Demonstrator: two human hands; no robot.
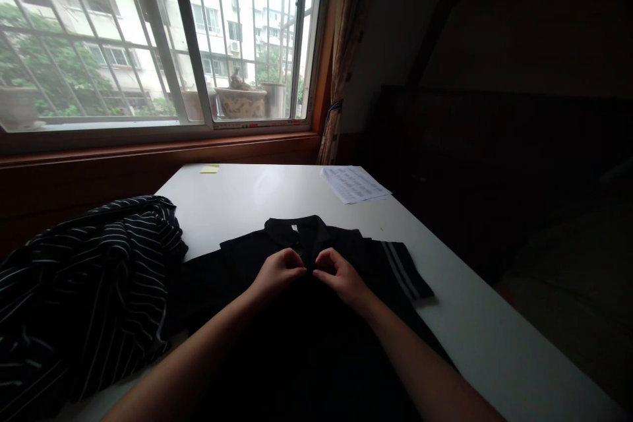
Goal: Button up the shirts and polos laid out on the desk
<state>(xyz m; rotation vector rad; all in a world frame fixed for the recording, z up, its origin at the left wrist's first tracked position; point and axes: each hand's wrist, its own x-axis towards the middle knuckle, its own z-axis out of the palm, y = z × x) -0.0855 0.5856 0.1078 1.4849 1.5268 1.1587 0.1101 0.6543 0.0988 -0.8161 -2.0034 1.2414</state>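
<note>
A black polo shirt [316,336] lies spread on the white table with its collar [319,231] at the far end. Inside the neck a small white label [295,228] shows. Its right-hand sleeve [403,270] has two grey stripes near the cuff. My left hand [281,271] is closed in a pinch on the shirt front, just below the collar. Opposite it, a short gap away, my right hand [343,280] pinches the same front strip with thumb and forefinger. Dark cloth hides any button between the fingertips.
A heap of black cloth with white stripes [99,277] lies at the left, against the shirt's sleeve. Printed sheets [353,184] rest at the far right of the white table [475,303]. A yellow sticky note [210,169] is at the far left, below a barred window [163,39].
</note>
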